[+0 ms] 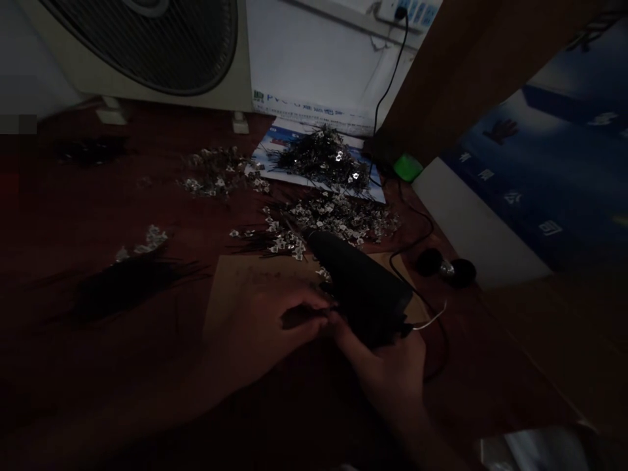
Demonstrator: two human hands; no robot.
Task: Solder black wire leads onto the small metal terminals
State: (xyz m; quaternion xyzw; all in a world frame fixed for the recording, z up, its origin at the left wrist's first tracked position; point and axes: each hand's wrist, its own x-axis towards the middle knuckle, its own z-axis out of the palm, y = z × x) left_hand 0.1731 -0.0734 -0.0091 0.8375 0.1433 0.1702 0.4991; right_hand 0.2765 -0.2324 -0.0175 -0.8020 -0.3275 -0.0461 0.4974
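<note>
A black glue gun (363, 278) lies at an angle above the work sheet, its narrow tip pointing up and left toward the loose pieces. My right hand (392, 366) is wrapped round it from below. Close beside it, my left hand (284, 317) is closed in a pinch, thumb and fingertips almost touching the right hand. Whatever sits in that pinch is too dark to make out. Just past the tip spreads a pile of clear, flower-like pieces on thin dark stems (338, 216). Beneath the hands is a tan board or sheet (230, 281).
More stemmed pieces (318, 154) are heaped on a printed sheet (265, 160). A dark bundle of stems (127, 284) lies left. A fan unit (245, 52) stands behind. A black cord (392, 72) runs down from a power strip (417, 13). A green-lit object (407, 168) sits right.
</note>
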